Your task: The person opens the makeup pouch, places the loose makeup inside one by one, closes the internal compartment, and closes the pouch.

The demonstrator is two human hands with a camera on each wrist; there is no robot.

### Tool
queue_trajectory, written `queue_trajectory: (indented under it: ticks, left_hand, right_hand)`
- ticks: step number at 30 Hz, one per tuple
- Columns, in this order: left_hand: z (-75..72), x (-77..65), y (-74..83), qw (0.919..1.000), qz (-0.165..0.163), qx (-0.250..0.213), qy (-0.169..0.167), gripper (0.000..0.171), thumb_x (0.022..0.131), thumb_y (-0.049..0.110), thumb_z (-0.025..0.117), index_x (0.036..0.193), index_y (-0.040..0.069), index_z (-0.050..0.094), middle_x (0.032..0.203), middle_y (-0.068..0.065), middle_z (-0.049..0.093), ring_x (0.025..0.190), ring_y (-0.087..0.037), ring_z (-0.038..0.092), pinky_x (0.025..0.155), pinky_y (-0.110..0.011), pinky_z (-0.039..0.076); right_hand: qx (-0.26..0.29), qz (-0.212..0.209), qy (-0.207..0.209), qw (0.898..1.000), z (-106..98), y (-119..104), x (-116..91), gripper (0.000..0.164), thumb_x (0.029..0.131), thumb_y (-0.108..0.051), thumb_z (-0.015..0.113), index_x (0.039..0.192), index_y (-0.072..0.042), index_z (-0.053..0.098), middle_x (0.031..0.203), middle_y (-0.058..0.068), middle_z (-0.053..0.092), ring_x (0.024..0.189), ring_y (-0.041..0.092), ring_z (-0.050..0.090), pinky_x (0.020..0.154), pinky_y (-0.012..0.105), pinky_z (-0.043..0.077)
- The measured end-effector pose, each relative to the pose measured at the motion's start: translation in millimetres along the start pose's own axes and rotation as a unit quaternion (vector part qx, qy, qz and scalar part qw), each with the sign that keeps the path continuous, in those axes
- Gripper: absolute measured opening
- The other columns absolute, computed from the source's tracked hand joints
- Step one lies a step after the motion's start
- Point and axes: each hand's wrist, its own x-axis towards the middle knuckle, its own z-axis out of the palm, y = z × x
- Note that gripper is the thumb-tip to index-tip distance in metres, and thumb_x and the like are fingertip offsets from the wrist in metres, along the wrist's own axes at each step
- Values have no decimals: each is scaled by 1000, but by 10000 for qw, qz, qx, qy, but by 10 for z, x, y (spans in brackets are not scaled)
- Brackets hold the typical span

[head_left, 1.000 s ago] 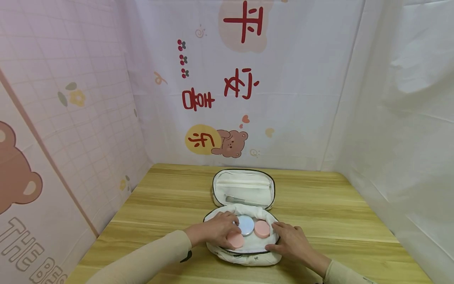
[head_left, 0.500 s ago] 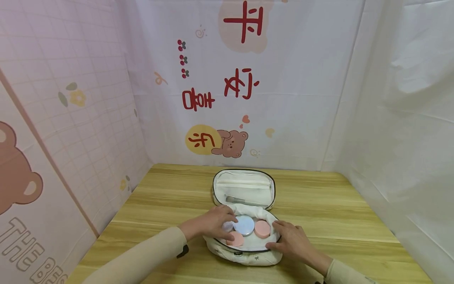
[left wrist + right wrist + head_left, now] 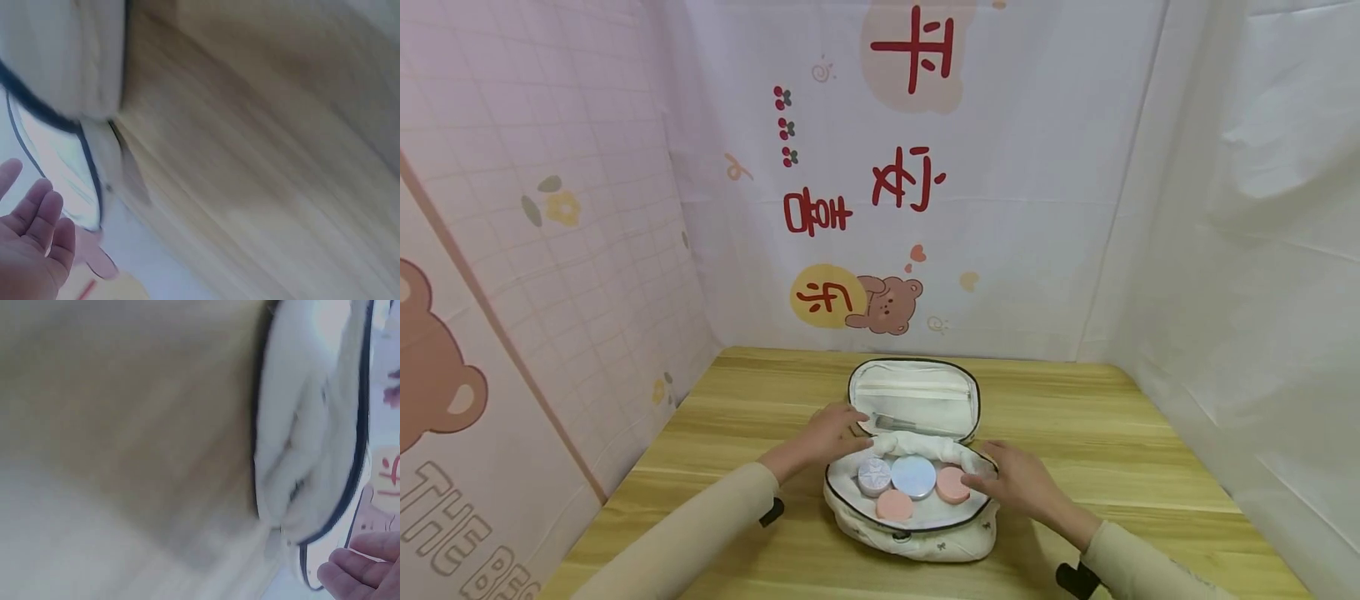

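Nothing in my left hand [image 3: 823, 440] right now: fingers loose and straightish, poised by the bag's back left corner, close to the lid. My right hand [image 3: 1018, 479] is empty too, thumb and fingers apart at the bag's right edge, thumb over the rim; whether it touches, I can't tell. Perhaps it's there to steady that soft side. And inside the white bag [image 3: 951, 546], four rounds: the silvery star case [image 3: 874, 477] by the left edge, the pale blue case [image 3: 913, 477] beside it, the right pink case [image 3: 953, 484] by the right edge, the front pink case [image 3: 895, 506] near the front. Tops up, unstacked, probably so each stays reachable. Behind, the lid [image 3: 925, 379] leans open toward the table's [image 3: 737, 400] back edge, a brush [image 3: 895, 422] along its lower edge.
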Motion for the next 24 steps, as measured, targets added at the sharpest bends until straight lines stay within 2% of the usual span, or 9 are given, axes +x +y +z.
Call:
queue_trajectory:
  ticks: [4,10,18,24]
  left_hand:
    - [-32,46,-173,9968,-700,-298,249,49,98,31,63,136,-1,57,138,-22,54,131,-42,44,107,-59,32]
    - [-77,117,-338,9859,-1353,-812,557,54,100,31,62,140,-4,52,137,-24,53,126,-40,49,103,-54,40]
    - [-98,281,-448,9713,-1983,-1188,561,62,102,31,57,146,-9,39,141,-28,48,131,-41,46,105,-53,39]
    - [-89,399,-450,9564,-2455,-1548,319,65,104,32,51,149,-10,32,147,-28,43,137,-42,38,110,-53,33]
  right_hand:
    - [135,250,-93,9996,-61,71,164,77,89,-51,70,133,10,55,131,29,57,119,46,55,95,57,46]
    - [436,670,-103,9967,-121,208,488,72,94,-44,66,132,16,52,130,34,56,122,50,51,99,58,42]
    - [608,1092,-455,9911,-129,307,833,67,101,-38,56,135,18,47,135,36,50,125,51,47,101,58,40]
    - [1260,1307,-678,9810,-52,332,1000,61,103,-33,52,139,16,44,141,34,45,131,50,40,104,58,37]
